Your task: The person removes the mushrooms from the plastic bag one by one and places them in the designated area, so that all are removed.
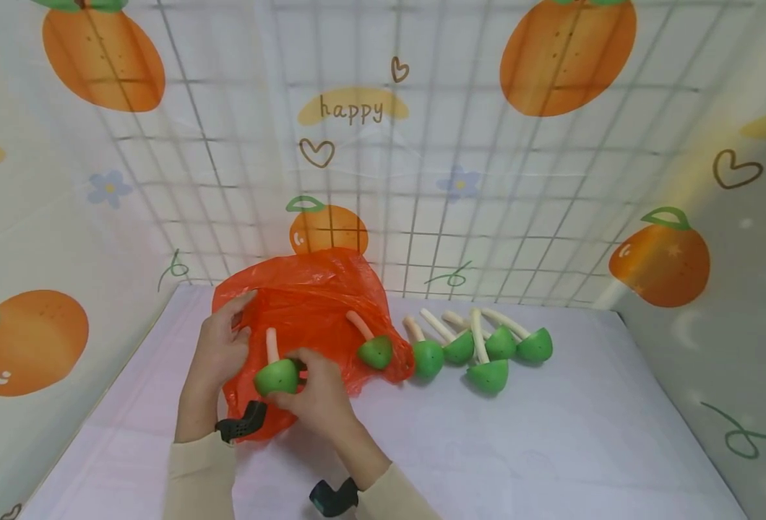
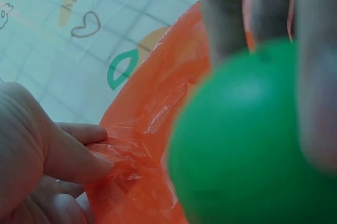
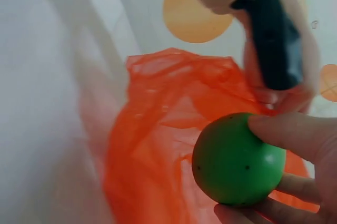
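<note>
A thin red plastic bag lies spread on the table. At its left edge my left hand pinches the film between thumb and fingers, as the left wrist view shows on the crumpled bag edge. My right hand grips a toy mushroom by its green, dark-dotted cap, its pale stem pointing up, in front of the bag. A second toy mushroom lies at the right part of the bag; whether it is inside or on top I cannot tell.
Right of the bag lies a group of several more green-capped toy mushrooms with cream stems. The pale tabletop reaches toward printed cloth walls, with a wire grid behind the back one.
</note>
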### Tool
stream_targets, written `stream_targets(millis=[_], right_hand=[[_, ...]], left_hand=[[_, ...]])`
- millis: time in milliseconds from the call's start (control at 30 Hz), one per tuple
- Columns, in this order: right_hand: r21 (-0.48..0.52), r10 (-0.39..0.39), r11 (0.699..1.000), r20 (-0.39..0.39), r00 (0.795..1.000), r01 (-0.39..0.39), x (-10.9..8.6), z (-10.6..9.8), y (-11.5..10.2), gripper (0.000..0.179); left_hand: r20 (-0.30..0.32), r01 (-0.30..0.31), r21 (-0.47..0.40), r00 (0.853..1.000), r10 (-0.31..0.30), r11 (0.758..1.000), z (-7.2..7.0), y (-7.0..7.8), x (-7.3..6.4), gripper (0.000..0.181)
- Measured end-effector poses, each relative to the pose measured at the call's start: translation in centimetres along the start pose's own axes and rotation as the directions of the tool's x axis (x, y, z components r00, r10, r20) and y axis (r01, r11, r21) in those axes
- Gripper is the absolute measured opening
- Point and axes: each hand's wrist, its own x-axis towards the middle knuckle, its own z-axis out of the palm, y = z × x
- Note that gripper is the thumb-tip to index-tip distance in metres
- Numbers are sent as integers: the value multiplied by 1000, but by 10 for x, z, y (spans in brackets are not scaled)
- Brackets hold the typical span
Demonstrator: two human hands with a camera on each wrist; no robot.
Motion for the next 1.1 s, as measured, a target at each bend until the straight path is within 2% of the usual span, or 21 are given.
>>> stream_targets(millis=[267,533,767,933,1100], right_hand=[[-24,-87,996,-33,996,87,-9,-25,-20,54],[-54,-123,991,-61,991,119,-21,-47,-42,56],[-39,-162,987,-82,983,159,-29,-66,-55,57],[-38,-184,983,-149,972,180,-30,-80,-56,56],[-19,-160,987,-210,965,159,-31,-96,-52,56]], left_hand=[[0,45,-5,999,-45,999,-1,3,-1,63],[3,73,-13,997,-73,997,-1,5,-2,63],[0,45,-7,999,-45,999,-1,3,-2,62],[8,45,-4,999,-45,999,-2,4,-3,64],[7,23,12,1000,-23,1000,-1,5,-3,64]])
